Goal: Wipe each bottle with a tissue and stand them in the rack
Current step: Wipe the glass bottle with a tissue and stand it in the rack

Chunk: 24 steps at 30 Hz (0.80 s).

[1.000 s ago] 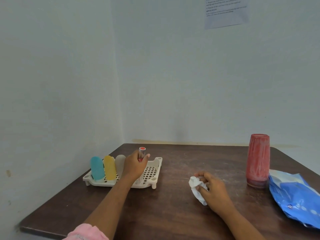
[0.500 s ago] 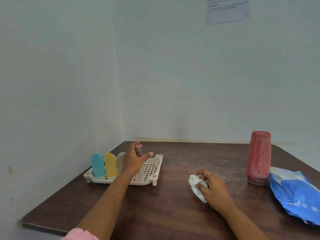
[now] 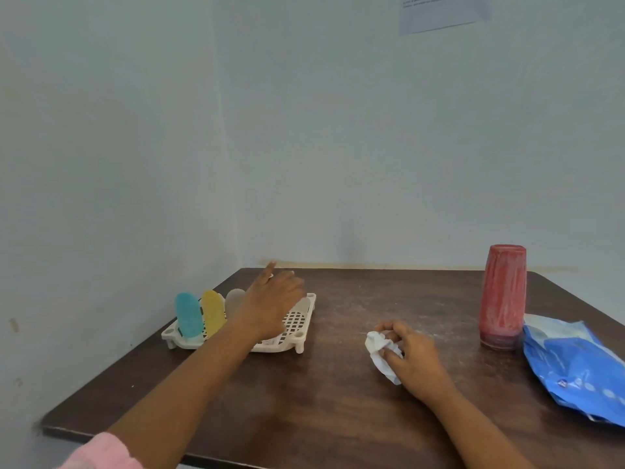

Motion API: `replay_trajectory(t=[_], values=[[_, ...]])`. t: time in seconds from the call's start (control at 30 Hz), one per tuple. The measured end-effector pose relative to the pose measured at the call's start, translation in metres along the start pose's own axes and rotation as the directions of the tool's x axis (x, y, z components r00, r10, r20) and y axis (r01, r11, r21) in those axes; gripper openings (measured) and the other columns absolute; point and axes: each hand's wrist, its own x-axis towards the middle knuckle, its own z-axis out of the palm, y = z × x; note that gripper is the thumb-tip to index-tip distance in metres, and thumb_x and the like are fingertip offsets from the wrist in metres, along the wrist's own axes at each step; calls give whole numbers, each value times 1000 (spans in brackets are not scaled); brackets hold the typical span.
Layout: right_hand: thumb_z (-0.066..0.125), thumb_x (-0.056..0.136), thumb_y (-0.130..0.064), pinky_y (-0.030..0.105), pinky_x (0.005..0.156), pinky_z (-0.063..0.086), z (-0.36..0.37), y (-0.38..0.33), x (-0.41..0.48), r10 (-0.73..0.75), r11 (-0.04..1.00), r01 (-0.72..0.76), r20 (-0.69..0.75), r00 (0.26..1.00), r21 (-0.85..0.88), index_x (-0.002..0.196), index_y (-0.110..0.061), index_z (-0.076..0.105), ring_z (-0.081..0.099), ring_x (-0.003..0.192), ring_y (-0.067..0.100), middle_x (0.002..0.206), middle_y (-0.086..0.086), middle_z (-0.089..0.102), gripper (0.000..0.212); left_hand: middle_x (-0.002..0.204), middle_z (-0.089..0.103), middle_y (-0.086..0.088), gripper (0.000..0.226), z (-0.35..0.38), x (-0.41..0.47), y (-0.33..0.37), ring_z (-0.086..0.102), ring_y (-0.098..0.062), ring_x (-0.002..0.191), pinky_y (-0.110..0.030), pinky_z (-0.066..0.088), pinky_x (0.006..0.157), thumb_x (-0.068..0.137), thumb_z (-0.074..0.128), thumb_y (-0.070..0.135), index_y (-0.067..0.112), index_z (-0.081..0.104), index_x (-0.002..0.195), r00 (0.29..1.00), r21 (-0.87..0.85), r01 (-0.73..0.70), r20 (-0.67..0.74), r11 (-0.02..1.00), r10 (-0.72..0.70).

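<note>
Bottles first, from the head view: you can count three standing side by side in the white rack (image 3: 299, 333) at the far left of the table (image 3: 338, 418). They are a blue bottle (image 3: 187, 314), a yellow bottle (image 3: 213, 311) and a pale bottle (image 3: 235, 299). One tall red bottle (image 3: 502, 296) stands upright well apart to the right, just beside a blue packet (image 3: 575, 363) whose right end is cut off by the frame.

Your left hand (image 3: 270, 299) hovers over the middle of the rack, blurred, with its back toward the camera. The index finger points up, but the other fingers and anything under the palm are hidden, so you cannot tell whether it holds something. It also covers part of the pale bottle and the rack's grid.

Your right hand (image 3: 412, 360) rests on the table, fingers curled round one crumpled white tissue (image 3: 382, 353).

One pink sleeve (image 3: 101, 451) is cut off at the bottom edge. One sheet of paper (image 3: 443, 11) on the wall is cut by the top edge, and its print is unreadable.
</note>
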Motion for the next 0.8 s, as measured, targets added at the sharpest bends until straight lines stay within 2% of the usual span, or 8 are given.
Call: replay_trajectory(t=[0.1,0.17,0.27,0.33,0.53,0.67,0.73,0.8], values=[[57,89,-12,5,61,43,0,-1,0,8,1000,-8,5,1000,4,109,-21,62,59,77,-8,87,-16,62,22,157,24,-4,68,0,4,10,4,-23,150,-60,-23,105,90,63,23,21,31,149,970,355,-73,242,932,-16],[57,90,-13,6,61,43,0,-1,-1,17,1000,-17,6,1000,11,109,-21,62,60,77,-7,88,-15,63,22,159,23,-6,60,4,8,21,-1,-24,150,-64,-22,101,94,57,25,18,33,149,942,514,-146,334,845,-40],[57,90,-14,6,63,44,0,0,-1,23,1000,-23,5,1000,12,111,-21,62,60,79,-5,90,-13,64,23,163,8,-10,65,16,15,38,-12,-27,149,-66,-29,91,98,46,42,15,24,152,906,673,-238,414,700,-90],[57,89,-12,5,64,44,0,0,-1,18,1000,-18,5,1000,4,112,-21,61,60,80,-7,89,-14,63,25,163,4,-11,67,23,20,42,-16,-30,148,-64,-32,84,98,41,50,15,23,153,892,710,-270,439,650,-110],[55,90,-12,5,65,44,-1,0,-1,10,1000,-10,21,1000,-8,111,-22,60,60,80,-5,88,-17,61,23,161,12,-13,72,34,36,39,-14,-32,148,-67,-32,75,94,34,64,19,29,151,854,761,-343,497,552,-155],[56,89,-11,5,64,43,-1,-2,-2,-3,1000,3,12,1000,18,105,-25,60,58,80,-13,86,-16,63,22,160,19,-10,72,35,38,41,-10,-34,148,-76,-33,64,92,45,64,28,27,151,847,783,-365,504,504,-170],[56,89,-12,5,65,43,-1,-1,-2,-4,1000,3,13,1000,25,106,-26,60,59,81,-9,87,-15,63,22,161,18,-10,73,36,38,40,-10,-34,148,-78,-33,58,91,47,64,31,23,152,844,794,-382,508,473,-171],[56,90,-14,6,66,44,0,0,-2,0,1000,0,18,1000,13,109,-26,60,60,82,-4,90,-15,63,22,160,21,-10,72,33,42,38,-8,-33,149,-77,-34,61,91,48,64,29,28,150,863,798,-374,486,472,-138]])
